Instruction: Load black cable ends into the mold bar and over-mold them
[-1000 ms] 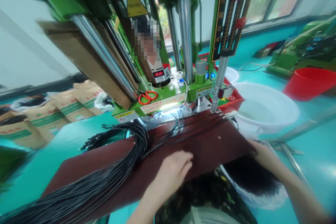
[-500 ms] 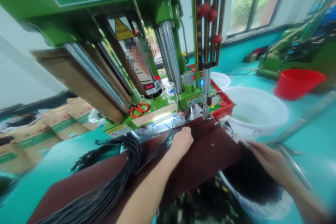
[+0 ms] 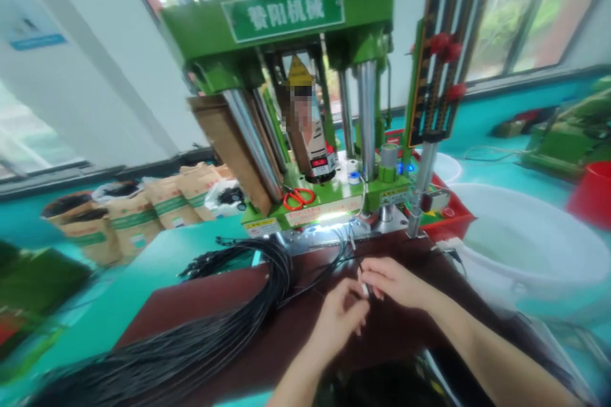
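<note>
Over the dark red table (image 3: 238,324), my left hand (image 3: 340,313) and my right hand (image 3: 394,283) meet in front of the green press (image 3: 334,194). Between their fingertips is a small white piece (image 3: 365,289) on the end of a black cable. The fingers of both hands are closed around it; which fingers grip it is partly hidden. A thick bundle of black cables (image 3: 191,337) lies on the table to the left of my hands, and a few thin cables run from the lit base of the press toward my hands.
Orange-handled scissors (image 3: 299,199) rest on the press. A red control box (image 3: 453,216) and a large white tub (image 3: 529,235) stand on the right. Paper sacks (image 3: 136,216) line the left wall. A metal post with red knobs (image 3: 422,184) rises right of the press.
My right hand has come from the dark pile at the right to join my left hand over the table. The view has turned left, and a white piece now shows between my fingers.
</note>
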{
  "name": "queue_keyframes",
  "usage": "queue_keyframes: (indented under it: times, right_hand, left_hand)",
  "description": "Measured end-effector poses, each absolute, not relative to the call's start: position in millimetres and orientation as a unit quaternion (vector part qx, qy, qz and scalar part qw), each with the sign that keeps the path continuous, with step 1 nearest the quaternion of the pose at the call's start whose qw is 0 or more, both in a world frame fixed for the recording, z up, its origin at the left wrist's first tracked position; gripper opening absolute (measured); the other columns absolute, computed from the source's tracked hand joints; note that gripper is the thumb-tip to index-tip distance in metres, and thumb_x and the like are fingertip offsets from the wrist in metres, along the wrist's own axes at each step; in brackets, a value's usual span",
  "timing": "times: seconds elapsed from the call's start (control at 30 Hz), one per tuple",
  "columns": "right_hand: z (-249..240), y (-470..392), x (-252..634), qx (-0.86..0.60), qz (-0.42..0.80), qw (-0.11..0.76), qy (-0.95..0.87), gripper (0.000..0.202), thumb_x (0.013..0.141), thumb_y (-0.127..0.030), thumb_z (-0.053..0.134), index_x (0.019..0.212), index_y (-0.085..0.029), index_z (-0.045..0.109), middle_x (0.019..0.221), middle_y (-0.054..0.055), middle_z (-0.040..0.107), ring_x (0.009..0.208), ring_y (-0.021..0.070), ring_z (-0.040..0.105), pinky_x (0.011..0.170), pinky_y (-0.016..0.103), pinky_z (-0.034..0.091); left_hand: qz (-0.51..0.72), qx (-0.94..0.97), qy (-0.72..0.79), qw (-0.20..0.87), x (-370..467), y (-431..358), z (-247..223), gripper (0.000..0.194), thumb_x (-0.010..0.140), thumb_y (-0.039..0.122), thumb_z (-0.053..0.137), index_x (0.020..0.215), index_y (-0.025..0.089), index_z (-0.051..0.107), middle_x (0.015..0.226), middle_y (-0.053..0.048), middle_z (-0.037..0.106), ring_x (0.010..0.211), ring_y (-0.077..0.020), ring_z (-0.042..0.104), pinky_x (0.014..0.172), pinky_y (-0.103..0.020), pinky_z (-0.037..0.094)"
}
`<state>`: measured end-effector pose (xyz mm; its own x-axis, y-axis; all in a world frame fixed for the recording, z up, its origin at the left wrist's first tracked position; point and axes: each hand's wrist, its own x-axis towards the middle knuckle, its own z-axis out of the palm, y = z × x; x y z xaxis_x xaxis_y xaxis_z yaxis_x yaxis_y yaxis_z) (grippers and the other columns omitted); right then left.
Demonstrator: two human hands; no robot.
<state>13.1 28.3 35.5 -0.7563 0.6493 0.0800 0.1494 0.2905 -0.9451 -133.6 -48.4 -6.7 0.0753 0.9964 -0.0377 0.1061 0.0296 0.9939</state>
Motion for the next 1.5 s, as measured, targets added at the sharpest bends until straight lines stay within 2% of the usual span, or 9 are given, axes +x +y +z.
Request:
queue_keyframes:
  times: [0.1,0.17,0.37,0.6,0.73,0.87,1.0,1.23,1.5]
  right_hand:
    - [26,33,4,-0.214,0.581,0.194,-0.761,0.025,0.086,-0.036,0.045,0.072,-0.016,0.051,0.064,-0.003,0.051,0.049,0.0073,0.047,0.050,0.020,0.038]
    - [21,37,0,-0.210,0.577,0.185,-0.767,0.026,0.086,-0.037,0.044,0.074,-0.016,0.053,0.067,-0.002,0.053,0.051,0.0077,0.048,0.051,0.021,0.038]
    - [22,48,-4,-0.248,0.482,0.181,-0.820,0.028,0.086,-0.037,0.045,0.073,-0.017,0.061,0.056,-0.003,0.049,0.051,0.0099,0.047,0.053,0.022,0.040]
    - [38,63,-6,-0.349,0.420,0.327,-0.771,0.021,0.079,-0.035,0.054,0.089,-0.020,0.064,0.074,0.001,0.058,0.060,0.0120,0.053,0.059,0.025,0.046]
    - [39,65,-17,-0.309,0.465,0.307,-0.771,0.016,0.077,-0.030,0.057,0.085,-0.019,0.065,0.080,0.002,0.058,0.060,0.0110,0.054,0.056,0.025,0.045]
    - [35,64,-21,-0.307,0.497,0.294,-0.756,0.009,0.076,-0.026,0.060,0.076,-0.018,0.064,0.072,0.000,0.058,0.059,0.0103,0.052,0.057,0.024,0.042]
    - [27,65,-19,-0.307,0.627,0.283,-0.658,0.005,0.072,-0.020,0.063,0.069,-0.017,0.062,0.057,-0.003,0.054,0.054,0.0083,0.048,0.054,0.022,0.037]
    - [9,67,-15,-0.289,0.752,0.282,-0.521,0.004,0.059,-0.012,0.065,0.060,-0.016,0.063,0.050,-0.003,0.054,0.050,0.0092,0.049,0.052,0.023,0.035]
    - [27,57,-16,-0.383,0.581,0.276,-0.663,0.002,0.064,-0.017,0.057,0.062,-0.016,0.057,0.049,-0.002,0.057,0.043,0.0079,0.046,0.043,0.021,0.032]
  left_hand:
    - [0.590,0.405,0.432,0.549,-149,-33,11,0.030,0.075,0.033,0.058,0.098,0.014,0.054,0.081,-0.004,0.060,0.046,-0.0040,0.043,0.042,-0.018,0.034]
    - [0.628,0.375,0.391,0.559,-156,-22,21,0.035,0.071,0.036,0.065,0.096,0.012,0.058,0.091,-0.008,0.062,0.045,-0.0022,0.042,0.041,-0.018,0.032]
    - [0.634,0.350,0.342,0.599,-153,1,18,0.029,0.067,0.035,0.069,0.076,0.009,0.060,0.060,-0.002,0.061,0.037,-0.0036,0.043,0.041,-0.020,0.035]
    - [0.631,0.393,0.458,0.488,-152,2,2,0.025,0.068,0.035,0.065,0.070,0.010,0.062,0.059,-0.003,0.061,0.041,-0.0063,0.046,0.039,-0.019,0.039]
    - [0.616,0.410,0.491,0.459,-152,-1,1,0.019,0.070,0.030,0.061,0.068,0.012,0.061,0.058,-0.002,0.059,0.041,-0.0061,0.046,0.039,-0.018,0.039]
    - [0.601,0.438,0.514,0.428,-152,-2,-1,0.017,0.072,0.028,0.058,0.064,0.013,0.061,0.055,0.000,0.057,0.040,-0.0055,0.045,0.038,-0.017,0.036]
    - [0.581,0.475,0.521,0.407,-152,-2,-4,0.018,0.074,0.026,0.056,0.063,0.013,0.061,0.053,0.001,0.055,0.040,-0.0059,0.046,0.040,-0.017,0.038]
    - [0.536,0.557,0.480,0.414,-160,-1,-11,0.016,0.075,0.024,0.056,0.068,0.013,0.065,0.060,-0.001,0.061,0.043,-0.0058,0.049,0.042,-0.016,0.041]
    - [0.527,0.521,0.485,0.464,-161,3,-13,0.018,0.074,0.028,0.058,0.067,0.012,0.062,0.060,-0.001,0.060,0.044,-0.0065,0.049,0.042,-0.018,0.043]
